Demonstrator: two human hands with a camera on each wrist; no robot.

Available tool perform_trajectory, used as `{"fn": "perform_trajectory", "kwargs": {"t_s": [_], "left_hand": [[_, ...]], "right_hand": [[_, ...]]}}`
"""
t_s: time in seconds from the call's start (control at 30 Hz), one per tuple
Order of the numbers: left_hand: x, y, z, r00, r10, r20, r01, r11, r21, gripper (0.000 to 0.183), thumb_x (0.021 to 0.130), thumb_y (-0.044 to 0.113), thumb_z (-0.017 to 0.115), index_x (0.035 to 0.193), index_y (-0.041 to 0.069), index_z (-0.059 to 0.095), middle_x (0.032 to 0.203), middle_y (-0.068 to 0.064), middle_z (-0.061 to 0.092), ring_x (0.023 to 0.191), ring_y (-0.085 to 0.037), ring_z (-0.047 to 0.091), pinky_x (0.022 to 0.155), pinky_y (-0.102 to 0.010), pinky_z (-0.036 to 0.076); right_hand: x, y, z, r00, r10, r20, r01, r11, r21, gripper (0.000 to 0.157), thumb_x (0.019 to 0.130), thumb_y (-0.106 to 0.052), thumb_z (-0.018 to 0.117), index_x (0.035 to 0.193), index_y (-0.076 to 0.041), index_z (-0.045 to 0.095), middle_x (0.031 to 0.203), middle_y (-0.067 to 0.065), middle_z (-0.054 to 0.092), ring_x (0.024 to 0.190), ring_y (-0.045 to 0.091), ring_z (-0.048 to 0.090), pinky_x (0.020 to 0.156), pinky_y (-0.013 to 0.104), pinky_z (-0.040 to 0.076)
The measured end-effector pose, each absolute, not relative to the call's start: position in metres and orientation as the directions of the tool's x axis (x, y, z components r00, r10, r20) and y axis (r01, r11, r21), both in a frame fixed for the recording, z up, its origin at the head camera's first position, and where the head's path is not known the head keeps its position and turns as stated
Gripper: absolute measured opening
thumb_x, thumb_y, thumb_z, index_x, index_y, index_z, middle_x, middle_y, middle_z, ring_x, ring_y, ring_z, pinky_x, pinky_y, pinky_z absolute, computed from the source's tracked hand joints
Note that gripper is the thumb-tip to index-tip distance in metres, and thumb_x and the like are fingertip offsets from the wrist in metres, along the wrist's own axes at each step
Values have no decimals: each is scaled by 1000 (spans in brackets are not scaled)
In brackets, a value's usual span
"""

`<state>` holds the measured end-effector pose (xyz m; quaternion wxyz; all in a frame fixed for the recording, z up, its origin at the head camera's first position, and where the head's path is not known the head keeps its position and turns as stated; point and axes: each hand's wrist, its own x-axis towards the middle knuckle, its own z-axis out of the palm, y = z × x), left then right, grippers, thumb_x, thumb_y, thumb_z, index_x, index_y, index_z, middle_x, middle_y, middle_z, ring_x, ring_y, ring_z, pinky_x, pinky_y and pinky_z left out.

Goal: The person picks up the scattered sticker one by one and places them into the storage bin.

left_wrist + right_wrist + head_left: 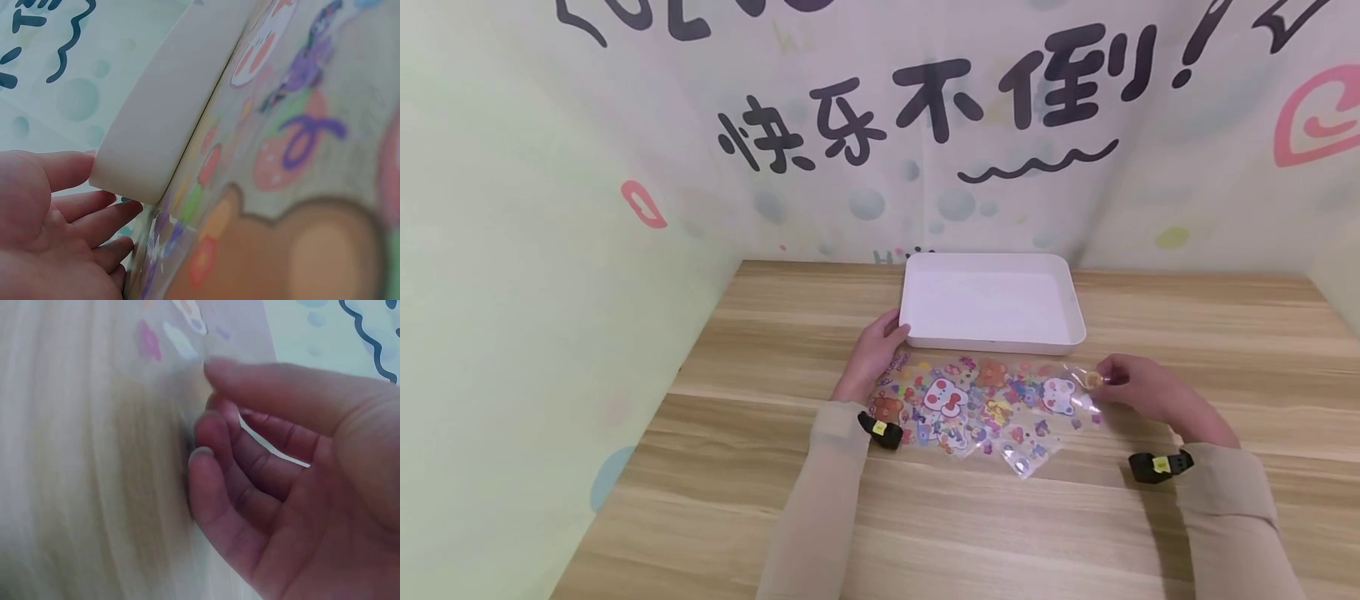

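A white rectangular tray (992, 344) stands at the back of the wooden table. My left hand (872, 354) holds its near left corner; in the left wrist view the thumb is at the rim and the fingers reach along the outer wall. Right in front of the tray lie clear plastic sticker sheets (955, 400) with cartoon bears, rabbits and small fruit, their loose corners jutting toward me. At their right end my right hand (1142, 387) pinches a clear corner between thumb and forefinger, the other fingers curled under. The pinched edge is blurred in the right wrist view.
The tabletop (737, 467) has a wood grain. A printed cloth backdrop (850, 208) with large dark lettering hangs right behind the tray, and a pale wall (512, 333) rises along the left edge. Black wrist cameras (1159, 466) sit at both cuffs.
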<state>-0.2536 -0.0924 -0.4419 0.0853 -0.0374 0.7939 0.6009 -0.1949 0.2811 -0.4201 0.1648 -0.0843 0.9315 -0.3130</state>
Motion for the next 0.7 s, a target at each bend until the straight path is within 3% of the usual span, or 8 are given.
{"fn": "perform_trajectory", "kwargs": {"t_s": [0.33,0.5,0.7], "left_hand": [[-252,-92,-446,-986,49,-159,-140,268,953,48,90,35,49,135,25,37,137,7,39,125,-11,35,104,-33,28],[-252,-92,-448,-986,48,-161,-143,260,955,46,91,35,48,135,26,38,137,8,38,125,-11,34,104,-33,29],[-254,-94,-444,-984,55,-168,-148,263,953,46,90,37,48,135,27,38,138,8,38,126,-11,33,104,-33,29]], "right_hand": [[-193,287,-422,-929,-244,-278,-17,779,-627,39,81,-45,60,96,-9,60,90,5,58,81,21,48,65,28,41],[-191,288,-424,-916,-257,-307,51,686,-726,42,86,-41,55,103,-2,55,85,7,61,75,20,55,64,30,51],[-193,284,-420,-919,-239,-312,107,613,-783,38,92,-35,46,106,1,51,79,12,62,68,24,61,61,33,54]]}}
